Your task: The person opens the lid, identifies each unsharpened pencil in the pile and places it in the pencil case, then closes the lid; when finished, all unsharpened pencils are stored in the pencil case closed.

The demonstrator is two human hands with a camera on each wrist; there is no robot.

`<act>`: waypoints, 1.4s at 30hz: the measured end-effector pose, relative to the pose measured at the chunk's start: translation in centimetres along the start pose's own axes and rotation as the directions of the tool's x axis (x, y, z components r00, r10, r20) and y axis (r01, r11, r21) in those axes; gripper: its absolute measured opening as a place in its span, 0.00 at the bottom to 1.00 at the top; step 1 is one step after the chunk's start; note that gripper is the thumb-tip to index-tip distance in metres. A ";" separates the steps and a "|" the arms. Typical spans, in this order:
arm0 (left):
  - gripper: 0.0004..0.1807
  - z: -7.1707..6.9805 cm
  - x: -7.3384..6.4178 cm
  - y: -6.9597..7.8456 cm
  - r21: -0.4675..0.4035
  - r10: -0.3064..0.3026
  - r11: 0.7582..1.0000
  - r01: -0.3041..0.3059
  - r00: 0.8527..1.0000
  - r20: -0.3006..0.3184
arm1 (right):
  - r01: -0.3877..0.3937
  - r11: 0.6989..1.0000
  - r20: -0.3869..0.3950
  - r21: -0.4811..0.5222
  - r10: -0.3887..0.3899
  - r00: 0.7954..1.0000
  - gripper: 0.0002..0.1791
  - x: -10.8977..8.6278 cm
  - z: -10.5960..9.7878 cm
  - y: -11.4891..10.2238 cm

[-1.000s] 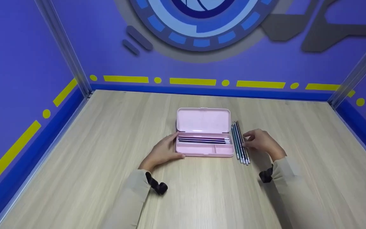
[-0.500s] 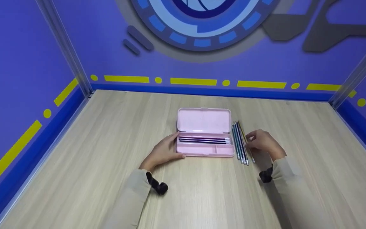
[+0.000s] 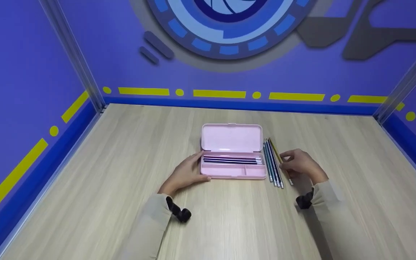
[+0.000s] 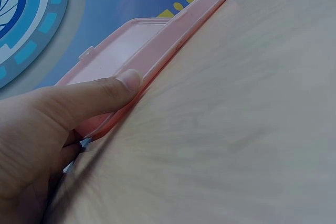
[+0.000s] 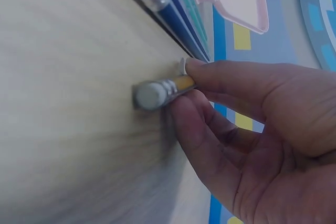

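Observation:
A pink pencil case [image 3: 226, 171] lies on the table with its lid [image 3: 232, 138] raised. Several dark pencils [image 3: 229, 160] with white erasers fill its rear compartment. My left hand [image 3: 184, 175] grips the case's left end, thumb at the front edge, as the left wrist view shows. Just right of the case, blue and green pencils [image 3: 270, 166] lie side by side, eraser ends toward me. With thumb and fingertips my right hand [image 3: 300, 165] pinches a yellow pencil [image 5: 184, 82]. Its eraser end sits close over the table, angled away from the row.
The wooden tabletop [image 3: 229, 220] extends around the case. Behind it stands a blue-purple wall [image 3: 121, 72] with yellow marks, and side panels close off left and right. A black strap [image 3: 179, 210] is on the left wrist, another strap [image 3: 304, 200] on the right.
The yellow pencil has come apart from the row, its eraser end swung right, with my right hand shifting slightly right. My left hand stays at the case.

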State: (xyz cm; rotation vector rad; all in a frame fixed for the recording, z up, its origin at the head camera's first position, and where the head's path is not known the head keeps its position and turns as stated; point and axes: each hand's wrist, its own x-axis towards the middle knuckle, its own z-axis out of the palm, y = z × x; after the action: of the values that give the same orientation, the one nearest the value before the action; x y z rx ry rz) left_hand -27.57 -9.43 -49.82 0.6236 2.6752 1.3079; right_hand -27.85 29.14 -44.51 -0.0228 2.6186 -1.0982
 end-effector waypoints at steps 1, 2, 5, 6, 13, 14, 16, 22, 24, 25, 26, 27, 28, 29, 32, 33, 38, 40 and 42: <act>0.54 0.0 0.0 0.0 -0.003 0.001 1.000 -0.001 1.000 0.000 | -0.003 1.000 0.002 0.002 0.003 1.000 0.29 0.0 -0.1 0.1; 0.54 0.1 0.0 0.0 -0.003 0.000 1.000 0.000 1.000 0.001 | 0.000 1.000 0.002 0.003 0.000 1.000 0.30 0.0 -0.1 0.2; 0.55 0.1 0.1 0.0 -0.001 -0.013 1.000 0.013 1.000 0.003 | 0.005 1.000 -0.001 0.007 -0.005 1.000 0.31 -0.1 -0.3 0.4; 0.55 0.1 0.1 0.0 0.004 -0.014 1.000 0.013 1.000 0.003 | 0.004 1.000 -0.001 0.012 -0.004 1.000 0.31 -0.1 -0.3 0.4; 0.56 0.0 0.0 -0.1 0.009 -0.018 1.000 0.018 1.000 0.003 | 0.028 0.999 -0.001 0.038 -0.028 1.000 0.31 -0.2 -0.4 0.3; 0.56 0.0 0.1 -0.1 0.008 -0.015 1.000 0.015 1.000 0.001 | 0.038 0.999 -0.004 0.035 -0.038 0.999 0.31 -0.2 -0.4 0.3; 0.56 0.0 0.1 0.0 0.009 -0.007 1.000 0.007 1.000 -0.001 | 0.046 0.999 -0.017 0.027 -0.046 0.999 0.30 -0.1 -0.5 0.2; 0.55 0.0 0.2 0.0 0.000 0.006 1.000 -0.006 1.000 -0.006 | 0.049 0.999 -0.047 0.022 -0.048 0.998 0.28 0.1 -0.6 -0.5; 0.55 0.0 0.1 0.0 -0.001 0.002 1.000 -0.002 1.000 -0.007 | 0.042 0.999 -0.064 0.013 -0.041 0.997 0.27 0.1 -0.6 -0.8; 0.55 0.0 0.1 0.0 -0.003 0.000 1.000 0.000 1.000 -0.008 | 0.042 0.999 -0.071 0.010 -0.041 0.997 0.27 0.0 -0.6 -1.0; 0.55 0.0 0.1 0.0 -0.001 -0.001 1.000 0.001 1.000 -0.009 | 0.042 0.999 -0.080 0.009 -0.041 0.996 0.26 0.0 -0.7 -1.3; 0.54 0.0 0.1 0.0 -0.001 0.004 1.000 -0.004 1.000 -0.010 | 0.041 0.999 -0.088 0.006 -0.040 0.995 0.26 -0.1 -0.7 -1.5; 0.55 0.1 0.1 0.0 0.003 0.006 1.000 -0.006 1.000 -0.009 | 0.038 0.999 -0.096 0.011 -0.037 0.995 0.26 -0.1 -0.7 -1.6; 0.55 0.1 0.1 0.0 0.003 0.007 1.000 -0.006 1.000 -0.008 | 0.040 0.999 -0.102 0.019 -0.038 0.994 0.26 -0.1 -0.8 -1.8; 0.55 0.1 0.1 0.0 0.003 0.015 1.000 -0.015 1.000 -0.007 | 0.060 0.997 -0.112 0.044 -0.055 0.992 0.25 -0.1 -0.8 -2.5; 0.55 0.1 0.1 0.0 0.004 0.016 1.000 -0.016 1.000 -0.008 | 0.068 0.996 -0.110 0.049 -0.063 0.992 0.25 0.0 -0.8 -2.7; 0.55 0.1 0.0 -0.1 0.002 0.017 1.000 -0.017 1.000 -0.012 | 0.110 0.994 -0.095 0.029 -0.107 0.990 0.23 0.4 -0.6 -3.7; 0.55 0.1 0.1 -0.2 0.000 0.018 1.000 -0.018 1.000 -0.013 | 0.124 0.992 -0.088 0.008 -0.123 0.989 0.22 0.5 -0.5 -4.1; 0.55 0.1 0.1 -0.1 0.002 0.018 1.000 -0.018 1.000 -0.013 | 0.143 0.990 -0.083 -0.016 -0.144 0.986 0.20 0.7 -0.4 -4.4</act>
State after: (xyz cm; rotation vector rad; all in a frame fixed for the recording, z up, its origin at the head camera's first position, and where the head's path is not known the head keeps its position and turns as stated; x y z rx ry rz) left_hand -27.68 -9.41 -49.98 0.6436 2.6876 1.3186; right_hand -29.07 26.20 -41.31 -0.1737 2.7334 -1.1560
